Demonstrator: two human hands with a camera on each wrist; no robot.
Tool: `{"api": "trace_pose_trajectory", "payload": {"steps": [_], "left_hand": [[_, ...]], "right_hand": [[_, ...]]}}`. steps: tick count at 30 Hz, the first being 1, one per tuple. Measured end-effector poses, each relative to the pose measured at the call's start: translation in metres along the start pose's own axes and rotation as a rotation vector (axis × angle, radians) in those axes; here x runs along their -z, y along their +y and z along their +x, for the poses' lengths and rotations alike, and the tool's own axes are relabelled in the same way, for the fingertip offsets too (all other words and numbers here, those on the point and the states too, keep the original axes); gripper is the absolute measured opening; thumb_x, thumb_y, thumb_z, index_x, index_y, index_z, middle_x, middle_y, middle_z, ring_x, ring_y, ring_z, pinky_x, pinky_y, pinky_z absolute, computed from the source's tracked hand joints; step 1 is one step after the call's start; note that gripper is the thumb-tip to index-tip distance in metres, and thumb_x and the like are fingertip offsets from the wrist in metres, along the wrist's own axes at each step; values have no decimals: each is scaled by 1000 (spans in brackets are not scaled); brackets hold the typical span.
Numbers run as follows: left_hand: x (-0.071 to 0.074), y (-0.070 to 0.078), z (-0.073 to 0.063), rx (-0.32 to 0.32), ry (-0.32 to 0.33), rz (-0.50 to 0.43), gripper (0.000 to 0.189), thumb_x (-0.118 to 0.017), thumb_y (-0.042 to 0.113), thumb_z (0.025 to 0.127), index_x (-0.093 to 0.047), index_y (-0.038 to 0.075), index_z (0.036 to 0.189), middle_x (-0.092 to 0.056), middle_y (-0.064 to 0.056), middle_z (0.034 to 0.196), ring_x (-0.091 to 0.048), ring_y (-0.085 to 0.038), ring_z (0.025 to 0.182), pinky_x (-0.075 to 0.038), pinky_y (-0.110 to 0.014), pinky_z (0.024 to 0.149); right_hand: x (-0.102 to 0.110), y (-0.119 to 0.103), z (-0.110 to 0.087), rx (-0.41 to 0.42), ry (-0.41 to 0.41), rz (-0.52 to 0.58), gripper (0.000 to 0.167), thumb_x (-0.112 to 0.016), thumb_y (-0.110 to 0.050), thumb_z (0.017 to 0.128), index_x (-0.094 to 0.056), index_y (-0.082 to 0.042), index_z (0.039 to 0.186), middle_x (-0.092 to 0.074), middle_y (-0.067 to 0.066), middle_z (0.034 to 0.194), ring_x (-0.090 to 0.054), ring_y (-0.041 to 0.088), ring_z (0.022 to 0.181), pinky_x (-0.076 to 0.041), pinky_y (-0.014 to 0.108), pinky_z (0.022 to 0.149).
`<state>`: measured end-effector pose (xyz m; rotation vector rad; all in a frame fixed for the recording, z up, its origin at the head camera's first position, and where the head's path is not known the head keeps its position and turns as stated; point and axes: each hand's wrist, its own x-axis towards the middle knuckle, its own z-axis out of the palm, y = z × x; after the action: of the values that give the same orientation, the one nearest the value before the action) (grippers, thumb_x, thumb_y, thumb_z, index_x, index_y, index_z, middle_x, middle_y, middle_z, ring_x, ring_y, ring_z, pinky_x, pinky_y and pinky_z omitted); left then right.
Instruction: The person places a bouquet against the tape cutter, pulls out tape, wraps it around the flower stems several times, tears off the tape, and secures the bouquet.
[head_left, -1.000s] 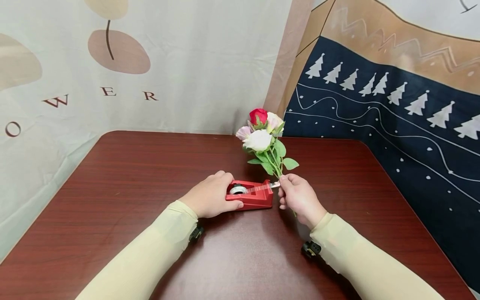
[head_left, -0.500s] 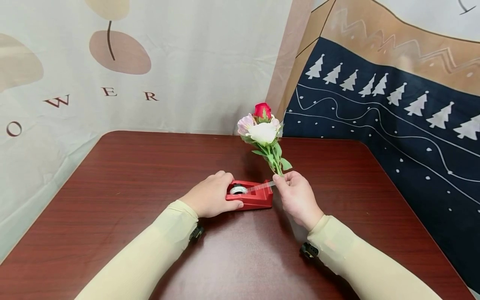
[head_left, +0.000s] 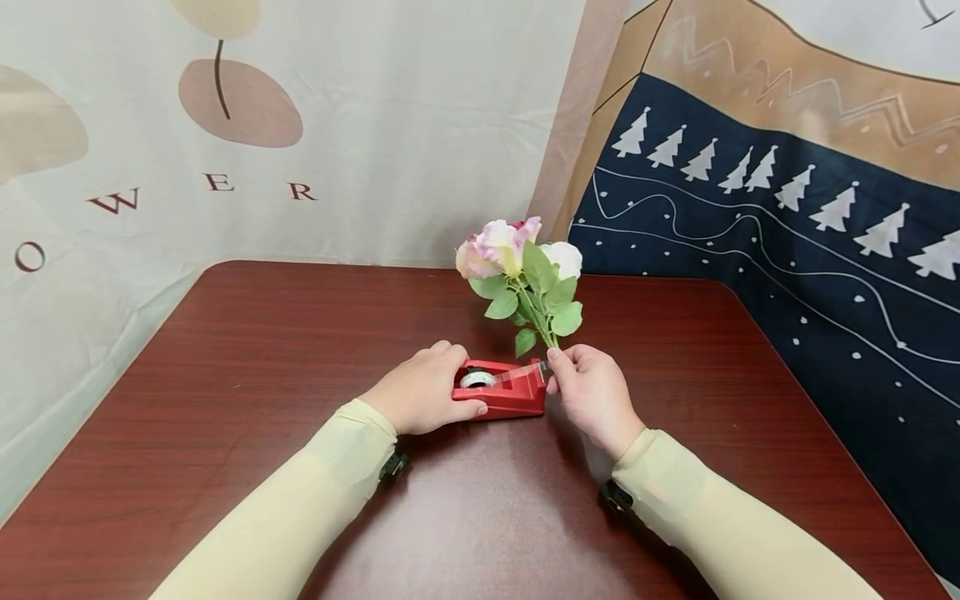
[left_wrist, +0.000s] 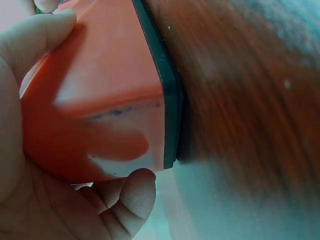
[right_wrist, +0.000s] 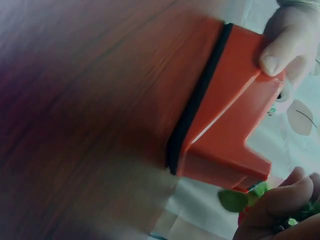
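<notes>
My left hand [head_left: 422, 390] grips the rear of a red tape dispenser [head_left: 510, 402], thumb on its near side. In the left wrist view the thumb and fingers lie around the dispenser's body [left_wrist: 110, 65], which has a dark base. A white tape roll [head_left: 477, 380] sits inside it, and clear tape [head_left: 517, 375] runs to the cutting end. At that end my right hand [head_left: 597, 392] pinches the stems of a flower bouquet [head_left: 525, 275] with pink, white and partly hidden red blooms. The bouquet leans up and left. In the right wrist view the fingers [right_wrist: 285, 200] curl around green stems.
A dark red-brown wooden table [head_left: 300, 325] lies under the dispenser. Behind it hangs a pale cloth [head_left: 390, 125] with printed letters, and a navy cloth [head_left: 720, 217] with white trees is at the right. Dark wrist devices [head_left: 617, 497] sit below the sleeves.
The bouquet has turned in my right fingers, so pink blooms now face front and the red one is mostly hidden. The right hand has shifted slightly left; the left hand and dispenser have stayed put.
</notes>
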<state>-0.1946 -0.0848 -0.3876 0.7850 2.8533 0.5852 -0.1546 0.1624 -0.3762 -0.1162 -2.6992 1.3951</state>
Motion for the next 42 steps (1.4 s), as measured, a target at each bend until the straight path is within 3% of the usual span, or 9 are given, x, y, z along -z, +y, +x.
{"api": "trace_pose_trajectory", "payload": {"steps": [6,10,13,20,31,38,42], "left_hand": [[0,0,0,3,5,-4,52,-79,55,85,-60,16,112,-57,1,102,-57,-17,88,-51,-35,80],[0,-1,1,7,4,-4,53,-79,55,85,-60,15,114,-57,0,102,-57,-17,88,-51,-35,81],[0,-1,1,6,3,-4,53,-79,55,85,-60,15,114,-57,0,102,-57,-16,88,-51,-35,81],[1,-1,0,12,1,-10,52,-79,55,85,-60,16,113,-57,1,102,-57,-16,88,-50,-34,81],[-1,-1,1,9,5,-21,51,-79,55,84,-60,16,111,-56,1,101,-56,-16,87,-50,-34,81],[-2,-1,1,19,-3,-17,52,-79,56,85,-60,17,114,-56,1,103,-57,-16,89,-51,-35,82],[-1,-1,0,28,-6,-23,52,-79,56,84,-60,17,113,-56,1,102,-57,-16,89,-51,-35,81]], "right_hand": [[1,5,4,21,-48,-92,36,-53,-29,109,-64,-7,82,-68,6,65,-53,14,51,-42,29,53],[2,8,8,63,-92,-200,38,-52,-29,109,-65,-7,81,-64,3,59,-54,16,54,-45,32,60],[2,9,10,67,-136,-220,37,-52,-28,109,-65,-6,81,-61,0,58,-54,17,55,-45,33,61],[2,7,10,33,-206,-190,37,-50,-25,109,-61,-8,79,-58,0,57,-52,16,54,-44,32,58],[1,11,10,-23,-225,-149,39,-49,-25,110,-60,-6,77,-56,1,55,-50,15,52,-41,31,54],[-1,14,8,-149,-271,1,38,-46,-26,111,-58,-3,82,-53,1,55,-46,12,48,-38,26,47],[-2,16,7,-164,-289,47,37,-45,-26,111,-57,-2,85,-52,1,56,-46,13,49,-39,27,47]]}}
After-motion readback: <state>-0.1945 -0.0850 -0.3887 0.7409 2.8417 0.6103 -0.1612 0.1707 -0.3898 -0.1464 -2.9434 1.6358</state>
